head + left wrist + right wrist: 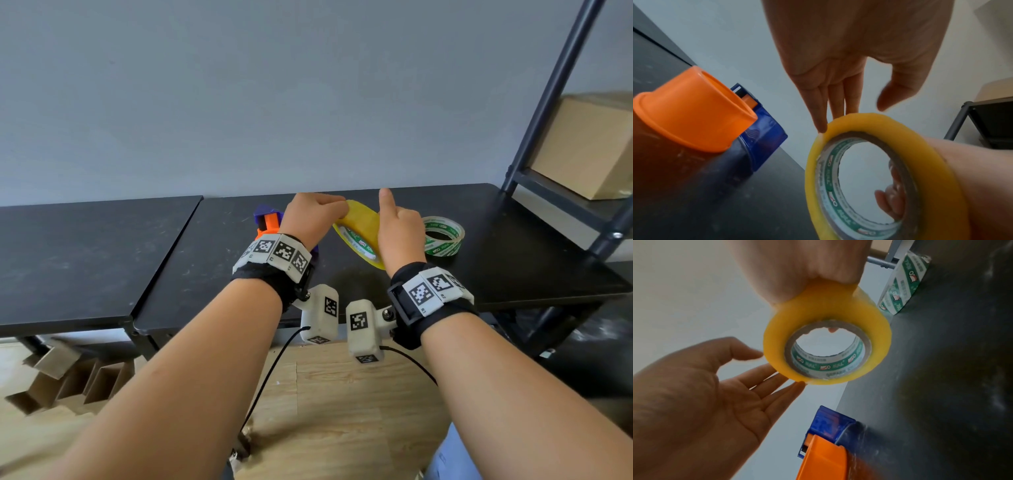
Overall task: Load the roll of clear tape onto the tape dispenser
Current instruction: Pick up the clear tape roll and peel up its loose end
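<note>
Gripping the tape roll, the right hand holds it aloft; the left hand, fingers straight, seemingly touches it.

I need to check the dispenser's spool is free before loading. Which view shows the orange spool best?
The left wrist view: the tape dispenser's orange spool is large, whole and bare, beside the tape roll. The head view shows only a sliver behind the left hand. The right wrist view crops it at the bottom edge.
</note>
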{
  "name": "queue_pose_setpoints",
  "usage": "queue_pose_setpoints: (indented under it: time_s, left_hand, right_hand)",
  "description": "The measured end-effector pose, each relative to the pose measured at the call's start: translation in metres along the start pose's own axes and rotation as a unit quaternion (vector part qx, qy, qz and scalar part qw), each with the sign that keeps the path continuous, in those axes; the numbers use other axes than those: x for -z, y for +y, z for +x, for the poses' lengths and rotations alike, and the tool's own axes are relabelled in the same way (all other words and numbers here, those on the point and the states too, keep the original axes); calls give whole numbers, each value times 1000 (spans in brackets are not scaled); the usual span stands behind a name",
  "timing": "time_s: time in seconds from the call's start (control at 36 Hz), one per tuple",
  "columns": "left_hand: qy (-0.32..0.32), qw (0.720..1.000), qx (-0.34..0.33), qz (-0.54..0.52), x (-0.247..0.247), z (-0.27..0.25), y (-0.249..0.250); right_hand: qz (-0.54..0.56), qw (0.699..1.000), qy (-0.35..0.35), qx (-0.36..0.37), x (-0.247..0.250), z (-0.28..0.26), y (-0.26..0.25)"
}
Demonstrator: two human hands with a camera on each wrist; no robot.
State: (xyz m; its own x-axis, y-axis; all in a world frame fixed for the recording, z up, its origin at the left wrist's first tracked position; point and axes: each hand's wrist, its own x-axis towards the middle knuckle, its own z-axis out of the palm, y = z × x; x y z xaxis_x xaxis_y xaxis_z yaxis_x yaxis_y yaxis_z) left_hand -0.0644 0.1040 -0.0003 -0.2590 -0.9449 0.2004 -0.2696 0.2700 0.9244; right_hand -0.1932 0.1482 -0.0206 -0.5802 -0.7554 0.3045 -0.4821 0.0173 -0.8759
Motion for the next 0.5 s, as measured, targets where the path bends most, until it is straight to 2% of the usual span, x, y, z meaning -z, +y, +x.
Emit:
queue_pose_setpoints:
  time_s: [0.08,0.22,0.42,0.5]
  left_hand:
    - [-24,999,-2,21,1,-3,2]
    - [-25,999,-1,31,0,-5,1]
    - [-17,1000,14,15,2,-3,3]
    - [5,1000,10,19,5,-2,1]
  right_hand:
    - [5,1000,-6,-5,-2,0,3]
    - [2,1000,-8,-7,-3,-3,4]
    - [-2,1000,-4,-5,-1,-4,1]
    - [4,1000,0,4,0,-4,-1]
